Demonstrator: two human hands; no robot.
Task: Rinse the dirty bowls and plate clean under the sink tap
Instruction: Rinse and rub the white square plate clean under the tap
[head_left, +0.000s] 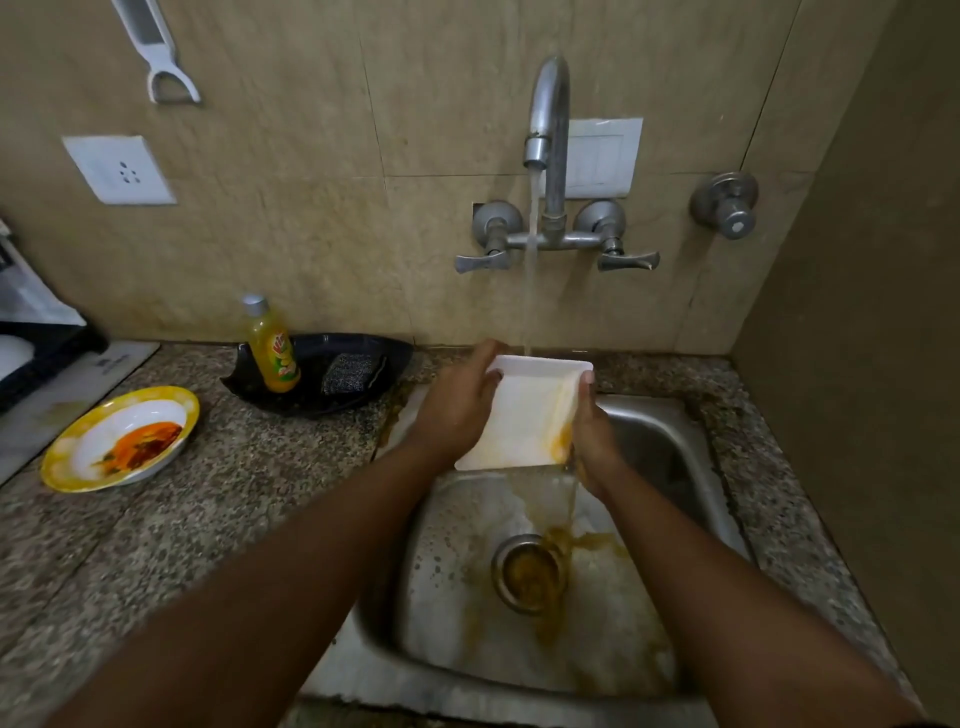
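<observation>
A white square bowl (524, 415) is tilted over the steel sink (670, 457), under the running stream from the tap (548, 124). My left hand (457, 400) grips its left edge and my right hand (592, 436) grips its right edge. Yellow-orange residue streaks the bowl's right side, and stained water pours off its lower corner toward the drain (530, 571). A round yellow-rimmed bowl (120, 439) with orange food residue sits on the counter at the left.
A black tray (363, 364) against the wall holds a yellow dish-soap bottle (271, 345) and a scouring pad (349, 373). The granite counter (208, 519) surrounds the sink. A side wall (857, 364) stands at the right. A dish rack's corner (36, 338) shows far left.
</observation>
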